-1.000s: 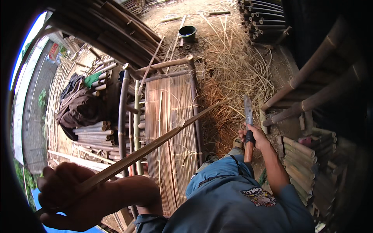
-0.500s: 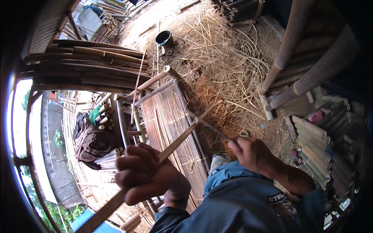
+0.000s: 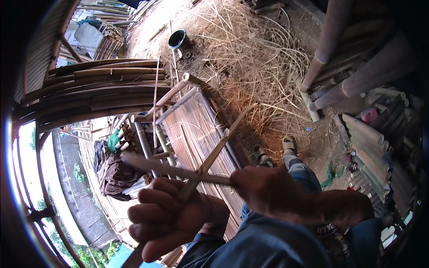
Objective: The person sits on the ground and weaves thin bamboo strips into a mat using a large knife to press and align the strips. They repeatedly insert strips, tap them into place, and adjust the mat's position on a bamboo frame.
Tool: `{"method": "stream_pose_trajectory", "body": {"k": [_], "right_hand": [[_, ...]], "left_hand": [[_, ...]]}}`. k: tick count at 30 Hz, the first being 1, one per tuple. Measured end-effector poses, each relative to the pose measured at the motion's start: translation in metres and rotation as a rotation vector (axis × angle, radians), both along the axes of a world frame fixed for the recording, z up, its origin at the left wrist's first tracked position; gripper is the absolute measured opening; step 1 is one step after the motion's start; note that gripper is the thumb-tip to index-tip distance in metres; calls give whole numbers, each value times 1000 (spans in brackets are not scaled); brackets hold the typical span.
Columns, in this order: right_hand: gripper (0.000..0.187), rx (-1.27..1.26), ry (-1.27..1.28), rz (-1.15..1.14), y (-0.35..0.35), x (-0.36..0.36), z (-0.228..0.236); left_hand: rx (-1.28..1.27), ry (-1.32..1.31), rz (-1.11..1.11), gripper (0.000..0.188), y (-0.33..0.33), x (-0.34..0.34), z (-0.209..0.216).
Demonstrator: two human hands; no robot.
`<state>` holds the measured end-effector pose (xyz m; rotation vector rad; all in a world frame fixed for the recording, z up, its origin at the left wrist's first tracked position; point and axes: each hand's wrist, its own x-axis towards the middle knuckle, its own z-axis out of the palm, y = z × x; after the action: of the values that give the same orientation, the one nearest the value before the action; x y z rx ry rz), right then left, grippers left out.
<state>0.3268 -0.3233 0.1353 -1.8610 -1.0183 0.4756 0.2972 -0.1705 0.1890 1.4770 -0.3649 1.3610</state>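
The strip of bamboo [image 3: 216,149] slants from the lower left, through the left hand [image 3: 167,219], up over the bench [image 3: 190,147], its far tip beyond the bench's right edge. It looks light and fairly stiff, with some spring along its length, likely to split along the grain and perhaps sharp at the edges; a firm grip round its lower part, clear of the blade, seems best. The knife [image 3: 149,165] looks rigid and heavier, safe to take only by its handle, which the right hand hides.

The left hand is curled into a fist round the strip, with its forearm rising from the lower edge. The right hand [image 3: 268,187] is closed round the knife, its forearm reaching in from the right across the body. The blade points left and crosses the strip just above the left fist; whether it bites in, I cannot tell
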Motion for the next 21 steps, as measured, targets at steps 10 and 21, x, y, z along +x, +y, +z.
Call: {"method": "stream_pose_trajectory", "body": {"k": [10, 21], "right_hand": [[13, 88, 59, 22, 21, -3, -1], [12, -33, 72, -152, 41, -2, -36]], "left_hand": [[-44, -22, 9, 53, 18, 3, 4], [-81, -25, 5, 53, 36, 7, 1]]}}
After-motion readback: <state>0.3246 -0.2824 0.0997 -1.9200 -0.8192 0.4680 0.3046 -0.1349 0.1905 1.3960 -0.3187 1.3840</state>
